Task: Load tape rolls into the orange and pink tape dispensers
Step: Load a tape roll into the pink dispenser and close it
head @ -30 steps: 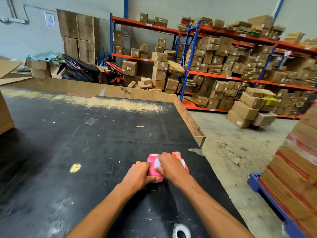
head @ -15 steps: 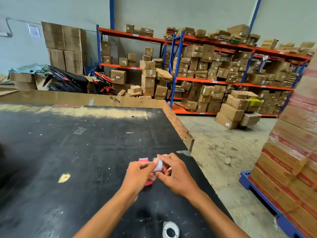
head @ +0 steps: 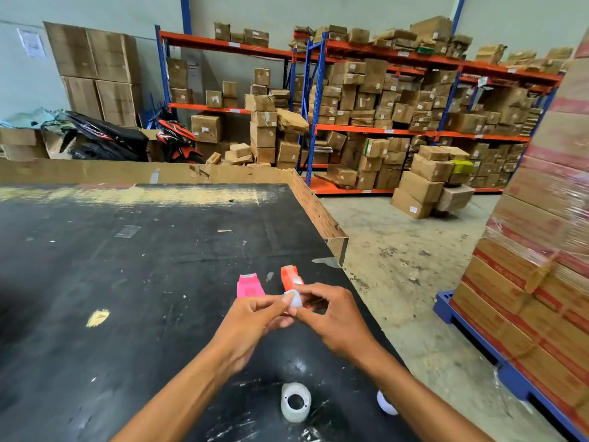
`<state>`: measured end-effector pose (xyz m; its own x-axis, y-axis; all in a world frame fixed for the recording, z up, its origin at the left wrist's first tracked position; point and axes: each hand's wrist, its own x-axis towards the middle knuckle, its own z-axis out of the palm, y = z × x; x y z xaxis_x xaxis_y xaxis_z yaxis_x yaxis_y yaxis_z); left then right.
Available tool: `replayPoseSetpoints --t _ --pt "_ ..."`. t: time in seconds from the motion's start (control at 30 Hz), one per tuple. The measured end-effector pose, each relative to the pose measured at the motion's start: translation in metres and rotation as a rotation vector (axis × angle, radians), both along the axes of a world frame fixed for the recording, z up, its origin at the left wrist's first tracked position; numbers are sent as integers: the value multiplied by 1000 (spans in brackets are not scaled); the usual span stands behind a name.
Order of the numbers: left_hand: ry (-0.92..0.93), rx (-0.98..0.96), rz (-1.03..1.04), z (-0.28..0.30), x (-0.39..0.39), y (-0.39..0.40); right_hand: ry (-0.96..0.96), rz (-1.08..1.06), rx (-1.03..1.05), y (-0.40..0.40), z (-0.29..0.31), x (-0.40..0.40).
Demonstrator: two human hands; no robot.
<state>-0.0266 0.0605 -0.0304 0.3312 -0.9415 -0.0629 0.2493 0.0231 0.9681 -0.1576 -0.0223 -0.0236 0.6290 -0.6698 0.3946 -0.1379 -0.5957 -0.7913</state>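
A pink tape dispenser point(head: 249, 285) and an orange tape dispenser point(head: 290, 277) lie side by side on the black table point(head: 127, 282), the orange one to the right. Just in front of them my left hand point(head: 251, 317) and my right hand point(head: 331, 314) meet above the table, both pinching a small whitish tape roll point(head: 294, 299) between the fingertips. The roll partly hides the near end of the orange dispenser. A second whitish tape roll point(head: 295, 406) lies flat on the table between my forearms. A third roll point(head: 385, 406) peeks out beside my right forearm.
The table's right edge point(head: 325, 224) has a cardboard rim, with concrete floor beyond. A wrapped pallet of boxes point(head: 535, 282) on a blue pallet stands close on the right. Shelving racks point(head: 382, 129) full of cartons and parked motorbikes point(head: 127, 138) fill the background.
My hands have lifted off the pink dispenser and drawn back toward me with the small tape roll held between them. Both dispensers now lie uncovered on the table.
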Motion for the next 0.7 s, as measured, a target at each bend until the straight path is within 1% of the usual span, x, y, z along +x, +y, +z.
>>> replayPoseSetpoints --t 0.17,0.27,0.3,0.33,0.43,0.47,0.53,0.6,0.7 --pt "145 19 -136 -6 -12 6 26 45 22 3 5 -31" --pt "174 70 -107 -11 -14 9 54 34 39 1 0 -47" --pt "168 88 -77 -13 -13 9 93 36 52 -2 -2 -53" --pt "163 108 -46 -14 -13 12 188 46 47 -4 -5 -59" --pt "137 147 -5 -15 -11 18 651 134 -99 -5 -20 -73" --pt "133 153 -4 -15 -11 20 752 167 -146 -3 -24 -75" --pt "132 161 -2 -15 -13 24 851 216 -174 3 -28 -75" --pt "120 170 3 -16 -15 28 915 217 -172 6 -21 -73" --pt "59 179 16 -17 -17 33 933 197 -208 8 -6 -65"
